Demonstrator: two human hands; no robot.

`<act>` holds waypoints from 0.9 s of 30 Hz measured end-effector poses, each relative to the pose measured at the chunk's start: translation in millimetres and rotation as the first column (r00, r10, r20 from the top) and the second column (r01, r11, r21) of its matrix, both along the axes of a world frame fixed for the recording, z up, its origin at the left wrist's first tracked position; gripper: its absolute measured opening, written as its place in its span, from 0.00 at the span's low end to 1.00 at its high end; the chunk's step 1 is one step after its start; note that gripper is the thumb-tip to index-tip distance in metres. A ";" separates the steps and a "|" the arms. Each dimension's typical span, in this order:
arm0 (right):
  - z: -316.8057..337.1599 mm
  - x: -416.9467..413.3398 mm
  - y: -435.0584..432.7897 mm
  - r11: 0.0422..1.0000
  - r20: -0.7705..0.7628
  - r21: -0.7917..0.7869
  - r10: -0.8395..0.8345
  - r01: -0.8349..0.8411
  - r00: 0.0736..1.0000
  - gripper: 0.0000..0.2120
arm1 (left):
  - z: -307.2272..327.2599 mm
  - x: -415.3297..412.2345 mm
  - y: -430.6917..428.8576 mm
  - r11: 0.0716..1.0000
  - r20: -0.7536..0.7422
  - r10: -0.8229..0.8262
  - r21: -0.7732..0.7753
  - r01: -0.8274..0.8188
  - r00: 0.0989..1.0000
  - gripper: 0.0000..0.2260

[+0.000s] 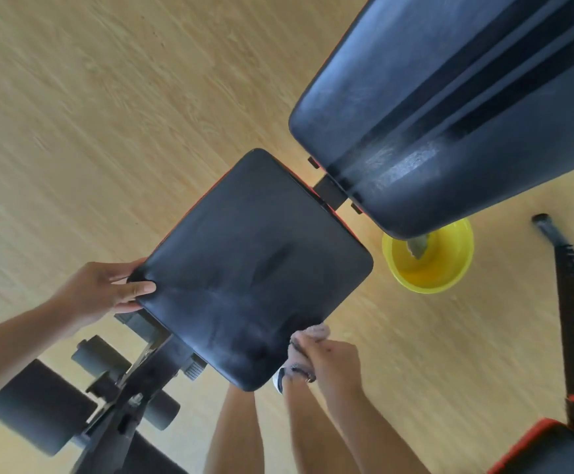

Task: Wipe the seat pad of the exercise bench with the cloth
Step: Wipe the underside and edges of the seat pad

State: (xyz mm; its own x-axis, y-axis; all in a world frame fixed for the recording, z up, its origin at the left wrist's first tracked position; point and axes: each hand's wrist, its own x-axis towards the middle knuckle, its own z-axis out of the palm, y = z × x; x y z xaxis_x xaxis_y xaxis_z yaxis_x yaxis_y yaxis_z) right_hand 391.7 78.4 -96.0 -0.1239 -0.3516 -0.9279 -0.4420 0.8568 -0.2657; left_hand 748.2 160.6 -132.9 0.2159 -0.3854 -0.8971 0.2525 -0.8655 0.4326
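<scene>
**Cloth at the seat pad's lower right edge**

Pale wood-grain floor [107, 97] fills the background, seen from above and blurred toward the edges. No brand, label or writing can be read on anything here.

At the centre of the frame lies the black seat pad [254, 268] of the exercise bench, a rounded square set on a diagonal, with a thin red trim along its upper edges and faint streaks on its surface. Above it, in the upper right, is the longer black back pad [449, 114], joined to the seat by a dark bracket. Below the seat in the lower left are the dark frame and the black foam rollers [39, 408].

The left hand [104, 292] grips the seat pad's left corner, thumb lying on top of the pad and fingers wrapped over its edge. The right hand [330, 362] is clenched around a bunched pale cloth [304, 347], which sits at the pad's lower right edge, touching or just beside the rim; the cloth pokes out above and to the left of the fist.

A yellow bowl [429, 261] stands on the floor to the right of the seat, partly hidden under the back pad, with a greyish object inside it. A black notched bar [569, 295] runs down the right side of the frame.
</scene>
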 end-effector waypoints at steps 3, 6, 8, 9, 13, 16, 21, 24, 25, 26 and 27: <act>-5.8 -16.6 -59.0 0.977 -0.052 -0.212 -0.051 0.039 0.997 0.22 | 3.3 -0.8 -1.2 1.000 0.008 -0.013 -0.009 0.014 1.000 0.17; -11.0 -15.7 -56.3 0.939 -0.100 -0.320 -0.166 0.127 0.981 0.25 | 5.5 -0.8 -3.3 1.000 0.004 -0.018 -0.008 0.018 1.000 0.17; -2.6 -1.2 -15.6 0.972 -0.085 -0.177 -0.174 0.157 0.981 0.24 | 6.8 -1.3 -6.1 0.999 0.004 -0.033 -0.012 0.033 0.999 0.17; 3.0 8.4 10.2 0.987 -0.034 -0.087 -0.137 0.134 0.990 0.21 | 6.7 -0.8 -6.3 0.999 0.005 -0.032 -0.012 0.032 0.999 0.17; -5.1 32.6 109.2 0.999 -0.066 0.037 -0.008 0.010 0.998 0.22 | 5.7 -0.4 -4.0 0.999 0.003 -0.043 -0.012 0.043 0.999 0.17; -16.1 47.2 135.8 0.973 -0.101 0.155 -0.155 0.169 0.983 0.27 | 6.0 -0.3 -3.2 0.999 -0.002 -0.042 -0.013 0.042 0.999 0.18; 11.3 107.4 121.3 0.929 0.186 0.253 -0.319 0.269 0.929 0.22 | 4.4 1.1 -5.4 0.997 -0.006 -0.069 -0.019 0.069 0.998 0.18; 2.6 162.2 104.4 0.825 0.186 0.314 -0.539 0.470 0.822 0.07 | 4.3 3.6 -5.0 0.992 0.021 -0.122 -0.008 0.122 0.992 0.18; 1.6 182.9 101.1 0.794 0.223 0.356 -0.584 0.492 0.781 0.07 | 5.3 4.8 -5.4 0.988 0.027 -0.153 -0.007 0.153 0.988 0.18; -1.7 203.1 97.0 0.792 0.315 0.346 -0.603 0.502 0.733 0.07 | 5.9 6.5 -5.6 0.981 0.036 -0.193 -0.015 0.193 0.981 0.18; -4.5 222.2 90.7 0.770 0.374 0.342 -0.637 0.538 0.674 0.06 | 6.5 9.5 -5.6 0.971 0.047 -0.235 -0.021 0.236 0.971 0.17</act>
